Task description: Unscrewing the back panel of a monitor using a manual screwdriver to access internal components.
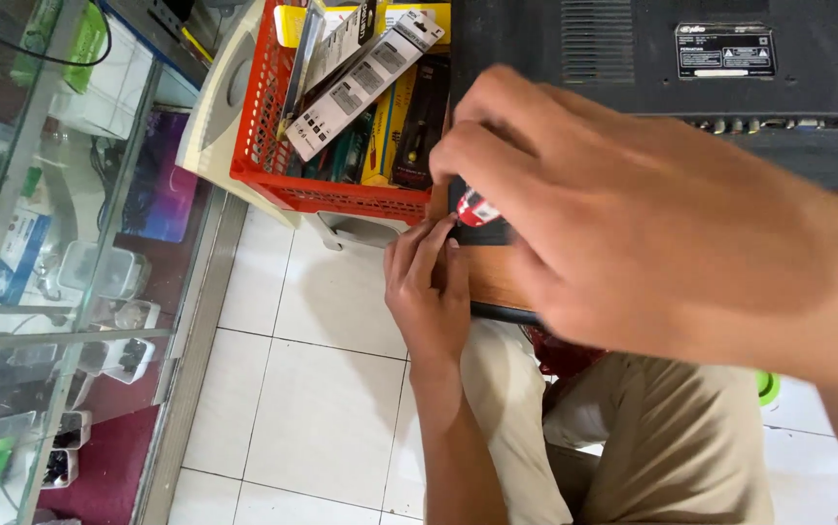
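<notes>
I pinch the red-handled screwdriver [477,207] in my right hand [633,224] at the near-left corner of the black device [633,49] on the tabletop [497,282], while my left hand [429,292], fingers pressed together, touches its tip, seemingly to steady it, right of the red basket [263,126].

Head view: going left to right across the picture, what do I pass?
Glass cabinet → red basket → left hand → small red-and-white tool → right hand → green object on the floor.
</notes>
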